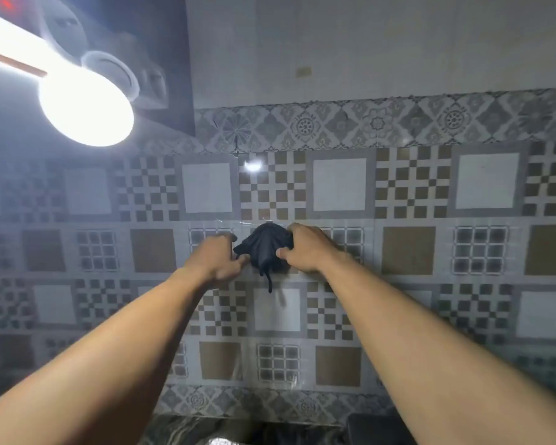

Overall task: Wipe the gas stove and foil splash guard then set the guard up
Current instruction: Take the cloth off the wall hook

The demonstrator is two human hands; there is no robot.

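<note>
A bunched black cloth (265,248) is held up against the patterned tiled wall (408,248), with a thin strand hanging down from it. My left hand (217,256) pinches the cloth's left edge. My right hand (304,247) grips its right side. Both arms stretch forward and up. A sliver of crinkled silver foil (220,441) shows at the bottom edge. The gas stove is not in view.
A lit bulb (85,115) glares at the upper left beside white round fittings (109,72). A dark marbled counter (238,430) runs below the wall, with a dark object (371,427) at its right.
</note>
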